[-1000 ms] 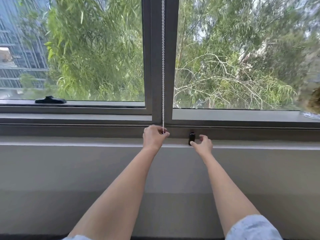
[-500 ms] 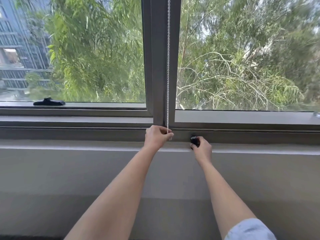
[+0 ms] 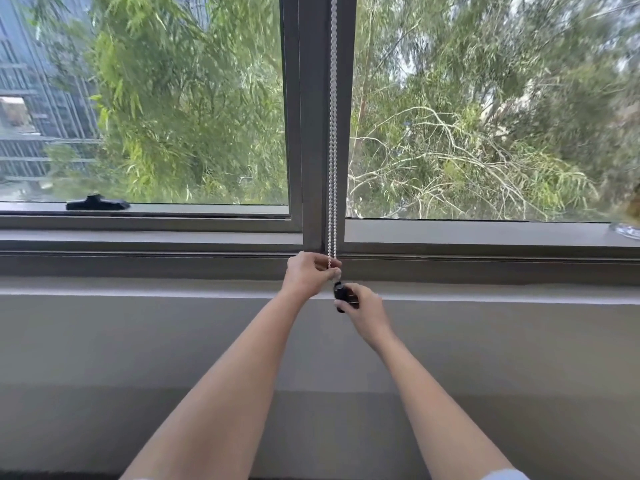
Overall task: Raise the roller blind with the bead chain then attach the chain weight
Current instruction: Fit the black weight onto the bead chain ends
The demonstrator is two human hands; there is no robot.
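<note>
Two bare forearms reached up from the bottom of the frame toward a grey-framed window, where a black window handle (image 3: 98,202) lay on the lower rail of the left pane, well apart from the hands. Beyond that pane stood a glass building (image 3: 31,109) and dense green trees (image 3: 194,109). At centre, the white bead chain (image 3: 333,133) hung as two close strands down the vertical mullion (image 3: 308,133), running from the top edge to the sill rail (image 3: 138,263). The left hand (image 3: 308,276) was closed around the chain's lower end at the rail, its fingers (image 3: 332,272) pinched on the beads. Just below and to the right, touching distance from that grip, the right hand (image 3: 367,308) held the small black chain weight (image 3: 341,295) directly under the chain's end, fingers curled narrowly around it; whether the weight was already joined to the chain could not be told. Pale ledge (image 3: 502,296) ran beneath both hands. A light blue sleeve (image 3: 504,475) showed at the lower right.
</note>
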